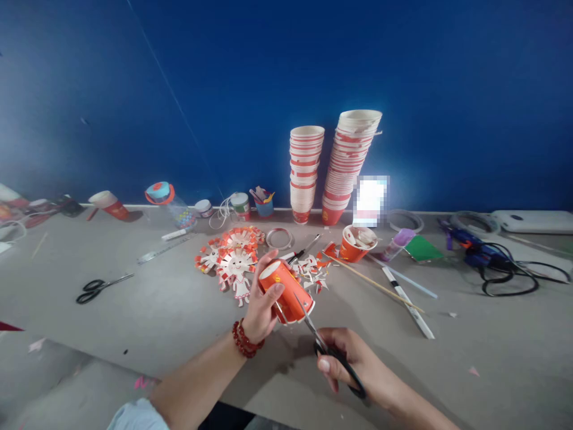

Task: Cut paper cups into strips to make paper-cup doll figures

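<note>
My left hand (261,304) is wrapped round an orange-red paper cup (286,292), which lies tilted with its base up to the left and its rim toward my right hand. Slits run into the cup's wall near the rim. My right hand (342,361) grips black-handled scissors (308,319); their blades reach the cup at its rim side. Just beyond the cup lie white and red paper scraps (313,272). Left of these sit several paper dolls (236,266) with fringed red and white edges, one with a drawn face and dress.
Two tall stacks of paper cups (307,173) stand by the blue wall. A cup full of scraps (358,243), a marker (409,304), a wooden stick (376,280) and a blue glue gun (487,254) lie right. Other scissors (102,286) and a plastic bottle (168,203) are left.
</note>
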The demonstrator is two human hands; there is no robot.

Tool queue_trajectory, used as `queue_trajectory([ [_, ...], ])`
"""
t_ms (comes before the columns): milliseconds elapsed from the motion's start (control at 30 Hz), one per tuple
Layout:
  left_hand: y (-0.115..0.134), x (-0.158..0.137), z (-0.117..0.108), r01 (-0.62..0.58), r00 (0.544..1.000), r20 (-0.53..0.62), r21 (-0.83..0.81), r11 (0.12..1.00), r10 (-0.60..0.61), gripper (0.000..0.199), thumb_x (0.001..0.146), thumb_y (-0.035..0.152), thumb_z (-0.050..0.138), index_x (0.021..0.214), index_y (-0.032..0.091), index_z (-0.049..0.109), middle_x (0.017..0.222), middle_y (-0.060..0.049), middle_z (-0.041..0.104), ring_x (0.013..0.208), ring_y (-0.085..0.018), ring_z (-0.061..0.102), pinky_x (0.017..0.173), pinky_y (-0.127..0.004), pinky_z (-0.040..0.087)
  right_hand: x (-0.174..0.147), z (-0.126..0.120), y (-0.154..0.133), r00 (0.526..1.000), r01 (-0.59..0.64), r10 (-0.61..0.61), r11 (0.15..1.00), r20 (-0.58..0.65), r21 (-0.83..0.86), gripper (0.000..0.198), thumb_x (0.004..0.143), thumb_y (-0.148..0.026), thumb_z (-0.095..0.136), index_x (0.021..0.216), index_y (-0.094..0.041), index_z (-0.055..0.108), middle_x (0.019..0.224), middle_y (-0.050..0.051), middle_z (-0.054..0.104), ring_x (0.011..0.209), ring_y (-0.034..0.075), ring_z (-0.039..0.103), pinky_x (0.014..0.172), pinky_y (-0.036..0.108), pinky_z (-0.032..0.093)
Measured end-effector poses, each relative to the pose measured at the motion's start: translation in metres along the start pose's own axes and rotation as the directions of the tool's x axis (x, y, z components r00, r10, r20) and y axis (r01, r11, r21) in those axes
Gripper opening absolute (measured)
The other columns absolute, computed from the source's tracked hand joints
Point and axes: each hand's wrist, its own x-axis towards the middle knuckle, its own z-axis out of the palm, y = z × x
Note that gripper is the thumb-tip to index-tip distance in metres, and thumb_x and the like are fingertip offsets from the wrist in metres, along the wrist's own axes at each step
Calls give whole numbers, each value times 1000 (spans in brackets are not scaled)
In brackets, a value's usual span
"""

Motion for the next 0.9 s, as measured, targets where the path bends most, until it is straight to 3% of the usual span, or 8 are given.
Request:
queue_trajectory([
  [600,-2,-2,-3,21,1000,-7,31,999,-21,54,74,40,70,122,25,53,106,-9,64,100,-27,61,81,-39,54,0,0,4,1000,8,-8,1000,-10,30,63,66,-79,55,61,-18,44,50,-6,38,44,8,38,42,19,29],
  [900,1,-1,-2,29,1000,-9,70,997,-29,52,75,41,68,122,25,53,102,-10,64,105,-29,59,79,-40,55,1,1,12,996,-27,26,999,-81,-18,65,64,-83,52,62,-19,42,49,-7,34,39,6,34,38,19,24],
])
